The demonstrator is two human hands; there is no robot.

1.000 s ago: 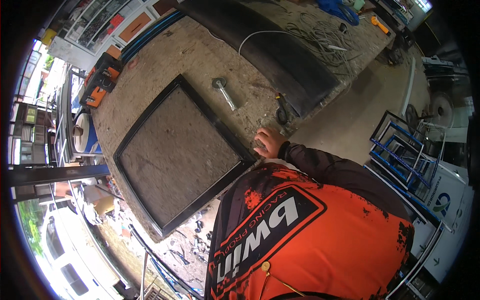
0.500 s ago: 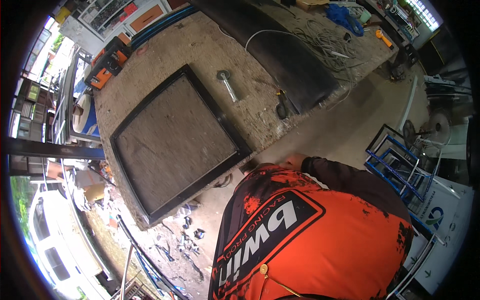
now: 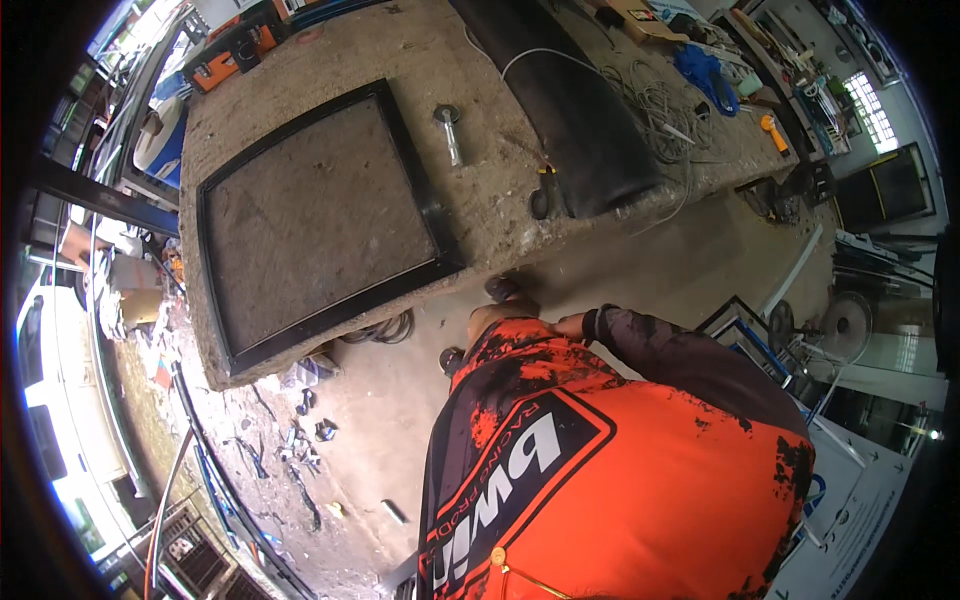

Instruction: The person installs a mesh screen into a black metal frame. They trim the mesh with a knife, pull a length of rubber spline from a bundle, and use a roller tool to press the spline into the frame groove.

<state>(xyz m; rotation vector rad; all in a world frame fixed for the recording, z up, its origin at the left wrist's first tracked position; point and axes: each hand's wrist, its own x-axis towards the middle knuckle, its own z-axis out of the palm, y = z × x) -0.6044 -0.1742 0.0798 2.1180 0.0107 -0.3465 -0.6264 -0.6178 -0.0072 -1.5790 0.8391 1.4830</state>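
Note:
My right hand (image 3: 570, 326) shows only at the wrist and back, held close against the front of my orange and black shirt (image 3: 640, 450). Its fingers are hidden behind my body, so what it holds, if anything, cannot be seen. My left hand is out of sight. A black-framed mesh screen (image 3: 425, 215) lies flat on the worn workbench (image 3: 490, 215) ahead of me. Right of it on the bench rests a small metal roller tool (image 3: 451, 135) with a silver handle. Scissors (image 3: 541, 195) with black handles lie near the bench's front edge.
A dark rolled sheet (image 3: 570, 110) crosses the bench, with tangled cord (image 3: 655, 120) beside it. An orange and black toolbox (image 3: 235, 50) sits at the far left corner. A fan (image 3: 846, 325) stands at right. Scraps (image 3: 300, 440) litter the floor at left.
The bench and screen have shifted up and left in the picture, and more floor and my feet now show. My right hand stays close to my body.

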